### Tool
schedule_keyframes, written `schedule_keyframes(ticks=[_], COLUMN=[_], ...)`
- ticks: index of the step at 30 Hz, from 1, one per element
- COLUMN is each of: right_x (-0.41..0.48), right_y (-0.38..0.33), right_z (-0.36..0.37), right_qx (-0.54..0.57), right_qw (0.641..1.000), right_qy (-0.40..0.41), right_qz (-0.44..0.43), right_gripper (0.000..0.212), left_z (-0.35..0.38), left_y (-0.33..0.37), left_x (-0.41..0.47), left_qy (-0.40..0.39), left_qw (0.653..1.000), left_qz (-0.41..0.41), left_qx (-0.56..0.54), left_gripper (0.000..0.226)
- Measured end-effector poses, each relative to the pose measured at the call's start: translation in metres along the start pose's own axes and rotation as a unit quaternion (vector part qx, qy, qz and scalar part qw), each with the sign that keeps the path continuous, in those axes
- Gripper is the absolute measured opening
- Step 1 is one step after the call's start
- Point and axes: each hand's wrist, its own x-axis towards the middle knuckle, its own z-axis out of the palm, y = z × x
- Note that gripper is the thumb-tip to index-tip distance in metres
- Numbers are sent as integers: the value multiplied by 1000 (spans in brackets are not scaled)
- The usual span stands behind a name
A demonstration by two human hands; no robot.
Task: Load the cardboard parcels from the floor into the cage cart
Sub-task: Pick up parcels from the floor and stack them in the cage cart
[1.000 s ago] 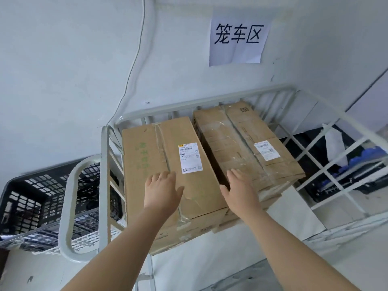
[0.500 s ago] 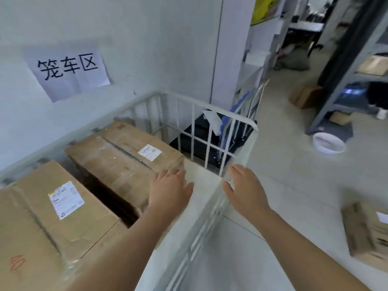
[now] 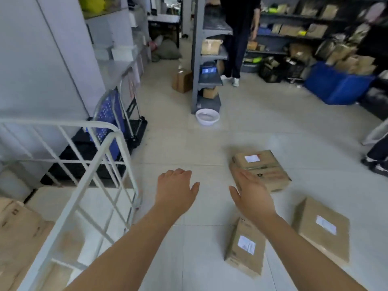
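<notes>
Three cardboard parcels with white labels lie on the tiled floor at my right: a far parcel (image 3: 262, 169), a near upright-lying parcel (image 3: 245, 248) and a right parcel (image 3: 323, 227). The white cage cart (image 3: 105, 148) stands at my left, with a loaded parcel (image 3: 19, 227) partly in view inside it. My left hand (image 3: 176, 190) hovers open over bare floor beside the cart's rail. My right hand (image 3: 252, 196) is open too, fingers straight, in the air in front of the far parcel. Neither hand holds anything.
A folded blue and black hand trolley (image 3: 117, 127) leans behind the cart. A white basin (image 3: 207, 117) sits by a grey shelf post (image 3: 197, 59). A person (image 3: 239, 38) stands by the shelves; another's shoes (image 3: 375, 164) show at right. A blue bin (image 3: 336, 85) stands far right.
My view has swung right, from the parcels in the cart to the floor. Both hands left the loaded parcels and now hang empty over the floor near the loose parcels.
</notes>
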Motion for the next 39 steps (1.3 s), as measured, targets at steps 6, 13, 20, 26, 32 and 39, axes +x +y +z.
schedule_keyframes(ticks=[6,13,20,26,32,39], right_x=[8,61,168,255,318,398], right_y=[104,181,221,249,303,396], right_z=[-17,-3,13,35,70,140], right_qx=[-2,-2,26,64,87,110], right_qw=[994,979,951,920,890,875], right_qy=[25,25,23,11,-5,-35], right_qz=[103,200,306,386,447,471], right_gripper=[37,46,48,51,52,51], left_z=[33,67,85,102,148,248], left_y=[91,149,164,184,219,268], left_x=[70,179,328,445,543,654], left_qy=[-37,-54,-72,-84,-100,-121], left_qw=[994,981,962,943,928,922], left_qz=[98,177,249,307,342,353], left_qx=[41,64,81,96,105,103], left_gripper=[43,39,39,39,32,35])
